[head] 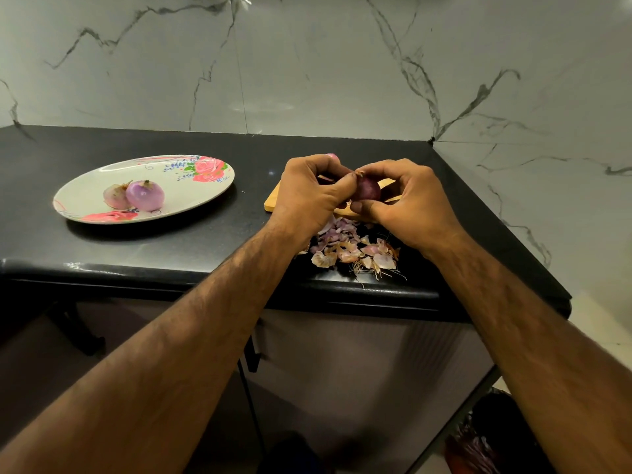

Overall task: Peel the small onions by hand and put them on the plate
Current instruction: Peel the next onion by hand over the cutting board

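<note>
Small onion (367,189), dark purple skin on, dry tuft at top, held just above the wooden board (272,201): left hand (313,189) pinches its top, right hand (407,196) curls round its far side, thumb beneath. Papery peels (352,249) heaped on the black counter (212,230) just nearer than the board, partly hidden by both wrists. Well left of the board, flowered plate (85,186) carries two peeled onions (145,195), touching; the hands cover most of the board.
</note>
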